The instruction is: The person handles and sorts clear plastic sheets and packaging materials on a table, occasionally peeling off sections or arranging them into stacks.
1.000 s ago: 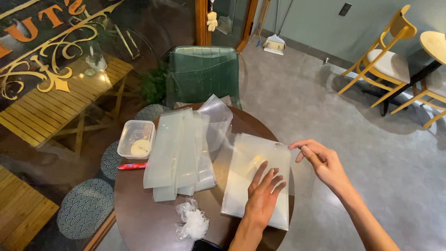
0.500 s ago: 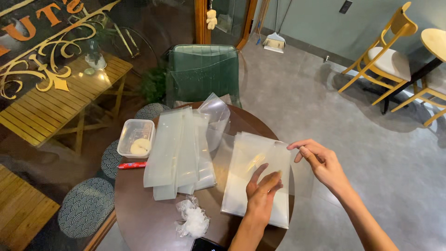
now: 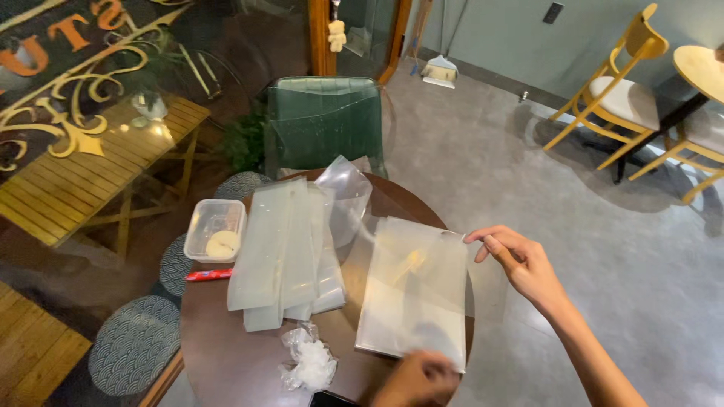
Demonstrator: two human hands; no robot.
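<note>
A clear plastic bag (image 3: pixel 415 294) lies flat on the right side of a round brown table (image 3: pixel 219 354). My right hand (image 3: pixel 520 260) pinches the bag's far right corner between thumb and fingers. Blurred at the bottom edge, my left hand (image 3: pixel 415 380) rests at the bag's near edge with fingers curled; whether it grips the bag is unclear. A pile of several clear bags (image 3: pixel 290 256) lies to the left of it.
A clear lidded tub (image 3: pixel 215 230) and a red pen (image 3: pixel 210 275) sit at the table's left edge, a crumpled plastic wad (image 3: pixel 305 362) at the front. A green chair (image 3: pixel 324 124) stands behind the table, yellow chairs (image 3: pixel 626 90) far right.
My left hand has slid off the middle of the bag back to its near edge. My right hand still holds the corner.
</note>
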